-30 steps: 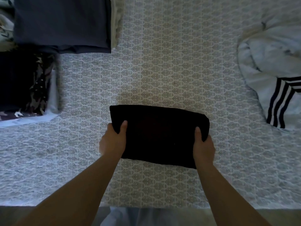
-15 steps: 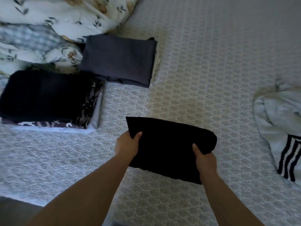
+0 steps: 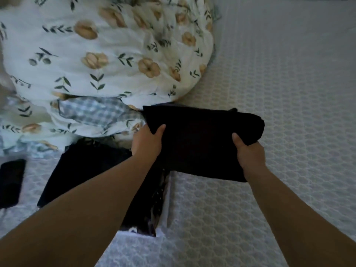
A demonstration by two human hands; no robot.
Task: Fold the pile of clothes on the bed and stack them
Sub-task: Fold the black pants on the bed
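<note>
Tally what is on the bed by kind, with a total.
Folded black garment, gripped by left hand and right hand: 1
Stack of folded clothes: 1
Floral duvet: 1
Flat black object, maybe a phone: 1
Total: 4

I have one view only — the wide-angle camera worn on the head, so no second view overlaps it. It looks forward and steeply down onto the bed [image 3: 279,78], close over it, with both forearms running in from the bottom edge of the frame. The left hand [image 3: 147,140] and right hand [image 3: 249,153] sit near mid-frame, nearer the lens than anything else. The floral duvet [image 3: 107,54] fills the far left of the bed; bare patterned cover takes the right side. Lines bend toward the frame edges.
</note>
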